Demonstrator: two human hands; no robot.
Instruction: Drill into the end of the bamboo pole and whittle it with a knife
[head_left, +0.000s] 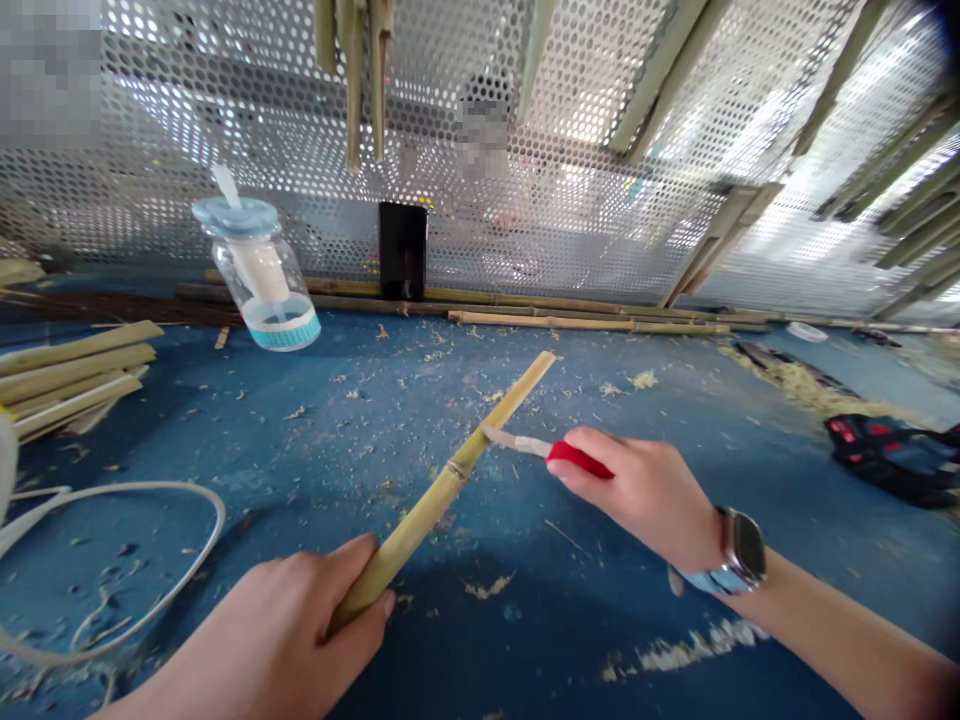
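Our left hand (277, 630) is closed tight around the low end of a bamboo stick (442, 490). The stick points up and away from us, held above the blue table (247, 440). Our right hand (630, 490) is almost closed. It pinches the red handle of a small knife (570, 458), and the pale blade seems to touch the side of the stick near its middle. A watch (742, 550) sits on our right wrist.

Little bamboo shavings (645, 380) lie all over the table. On the left are a pile of bamboo strips (67, 375) and a loop of white cord (222, 515). Farther off, a glass jar (259, 275) with a blue lid tips to one side. Long bamboo poles (585, 320) lie near the back. A black phone (403, 250) stands by them against a metal sheet with many holes (600, 200). A black and red object (885, 460) lies on the right.
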